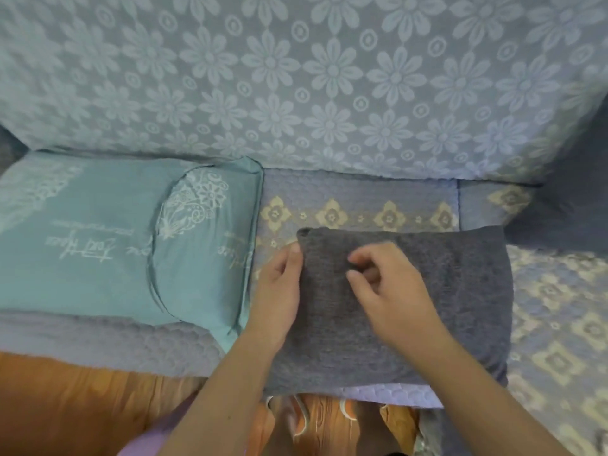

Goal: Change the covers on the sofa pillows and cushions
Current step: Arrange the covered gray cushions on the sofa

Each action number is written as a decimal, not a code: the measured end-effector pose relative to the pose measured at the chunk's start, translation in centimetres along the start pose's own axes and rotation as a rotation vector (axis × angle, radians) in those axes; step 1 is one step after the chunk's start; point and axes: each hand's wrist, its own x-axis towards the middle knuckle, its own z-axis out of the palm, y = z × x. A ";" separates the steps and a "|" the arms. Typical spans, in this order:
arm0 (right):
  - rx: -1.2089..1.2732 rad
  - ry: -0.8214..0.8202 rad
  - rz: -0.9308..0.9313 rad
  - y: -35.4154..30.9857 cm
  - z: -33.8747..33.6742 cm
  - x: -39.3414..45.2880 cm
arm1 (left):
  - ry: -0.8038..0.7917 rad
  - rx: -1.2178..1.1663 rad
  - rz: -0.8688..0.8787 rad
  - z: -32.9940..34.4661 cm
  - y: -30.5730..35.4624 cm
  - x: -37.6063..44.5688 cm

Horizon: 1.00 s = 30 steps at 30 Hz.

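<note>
Head view looks down on a sofa seat (358, 205) draped in a lilac quilted throw with cream diamond motifs. On it, near the front edge, lies a dark grey pillow (427, 311), flat and roughly square, its far edge toward the backrest (296, 77), which is covered in blue-grey cloth with a pale flower pattern.

Left hand (279, 291) lies along the pillow's left edge, palm down; its fingers (294, 255) are straight and rest on the fabric near the far left corner, thumb on the side over the throw. Right hand (385, 287) is on top of the pillow near its middle, with its fingers (358, 258) curled inward. Thumb and forefinger seem to be drawn together on the grey fabric, though motion blur makes it hard to tell whether any cloth is really pinched between them.

Just to the left of the grey pillow, touching or nearly touching it, lies a teal pillow (108, 238) with white floral print and script lettering, a curved fold running across its cover. It lies flat on the seat against the base of the backrest.

Below the seat's front edge, orange wood-grain floor (82, 406) shows, and both bare forearms reach up from the bottom of the view.
</note>
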 end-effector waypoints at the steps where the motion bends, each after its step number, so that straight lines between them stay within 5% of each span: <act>1: -0.007 0.031 -0.076 -0.9 -0.2 0.7 | -0.021 0.026 0.042 0.1 0.3 -0.5; 10: -0.217 -0.204 -0.304 -1.2 -1.6 2.4 | -0.266 -0.008 0.127 -0.8 0.6 -2.5; 24: -0.391 0.324 -0.608 1.3 2.8 1.4 | -0.127 0.084 -0.029 -0.9 2.8 -1.5; 30: -0.375 0.452 -0.731 1.8 4.2 1.3 | -0.111 0.650 0.036 -0.7 4.3 -0.2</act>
